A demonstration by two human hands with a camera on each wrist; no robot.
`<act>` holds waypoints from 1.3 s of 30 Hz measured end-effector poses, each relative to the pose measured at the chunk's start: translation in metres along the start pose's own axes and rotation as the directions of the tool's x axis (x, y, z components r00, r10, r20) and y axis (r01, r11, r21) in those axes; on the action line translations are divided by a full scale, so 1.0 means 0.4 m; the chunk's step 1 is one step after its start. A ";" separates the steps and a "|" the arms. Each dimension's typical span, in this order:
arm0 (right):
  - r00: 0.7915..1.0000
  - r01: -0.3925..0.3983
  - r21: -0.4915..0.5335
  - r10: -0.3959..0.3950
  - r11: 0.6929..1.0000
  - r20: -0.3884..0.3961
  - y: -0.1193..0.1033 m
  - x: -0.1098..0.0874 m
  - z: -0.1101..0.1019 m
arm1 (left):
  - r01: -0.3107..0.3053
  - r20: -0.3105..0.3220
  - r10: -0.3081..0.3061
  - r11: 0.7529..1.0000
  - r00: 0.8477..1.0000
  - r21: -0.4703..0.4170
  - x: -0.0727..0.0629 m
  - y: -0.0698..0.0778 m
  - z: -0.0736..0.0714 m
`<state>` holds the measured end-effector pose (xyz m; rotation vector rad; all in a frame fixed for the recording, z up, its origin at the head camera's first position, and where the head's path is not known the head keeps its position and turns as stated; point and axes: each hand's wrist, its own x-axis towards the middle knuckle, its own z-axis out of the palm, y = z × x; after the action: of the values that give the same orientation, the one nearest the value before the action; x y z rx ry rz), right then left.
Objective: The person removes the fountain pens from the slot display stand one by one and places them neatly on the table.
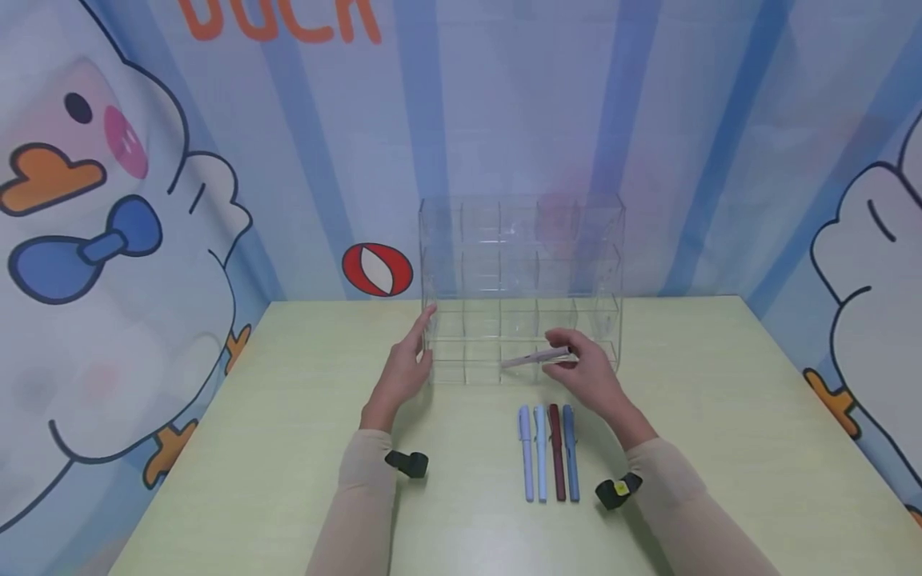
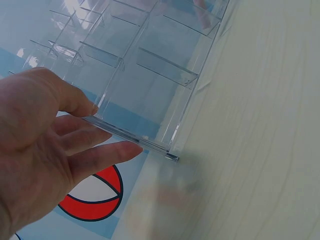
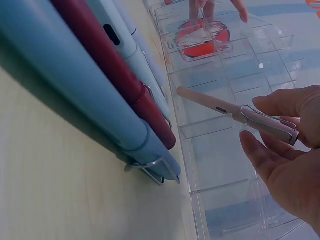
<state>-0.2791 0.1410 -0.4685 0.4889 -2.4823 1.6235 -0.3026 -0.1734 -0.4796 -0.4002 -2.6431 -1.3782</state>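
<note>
A clear plastic organizer (image 1: 446, 362) with several rows of compartments stands upright at the back of the table. My left hand (image 1: 403, 372) grips its left side edge, thumb on one face of the wall and fingers on the other in the left wrist view. Between the thumb and fingers of my right hand (image 1: 592, 376) is a pale pink pen (image 3: 205, 100), held by its clip end. The pen lies nearly level, its far end at a bottom-row compartment; whether it touches the plastic I cannot tell.
In front of the organizer lie a lavender pen (image 1: 527, 456), a light blue pen (image 1: 541, 456), a dark red pen (image 1: 558, 456) and a darker blue pen (image 1: 571, 456), side by side. A printed cloth backdrop (image 1: 490, 120) hangs behind the table (image 1: 288, 432).
</note>
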 end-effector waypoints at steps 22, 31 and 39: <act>0.999 0.032 -0.091 -0.032 0.995 0.003 0.011 0.017 0.026 | -0.012 0.005 0.012 1.000 1.000 -0.011 0.000 0.000 -0.001; 1.000 0.012 -0.006 -0.012 1.000 -0.021 0.011 0.014 0.016 | -0.019 0.004 0.019 1.000 1.000 -0.008 0.000 -0.001 -0.002; 0.996 0.041 0.035 -0.038 0.999 -0.076 -0.038 -0.003 0.001 | -0.019 0.004 0.019 1.000 1.000 0.004 0.000 -0.003 -0.001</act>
<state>-0.2729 0.1355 -0.4558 0.4694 -2.3776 1.6440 -0.3031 -0.1743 -0.4801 -0.4263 -2.6382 -1.3674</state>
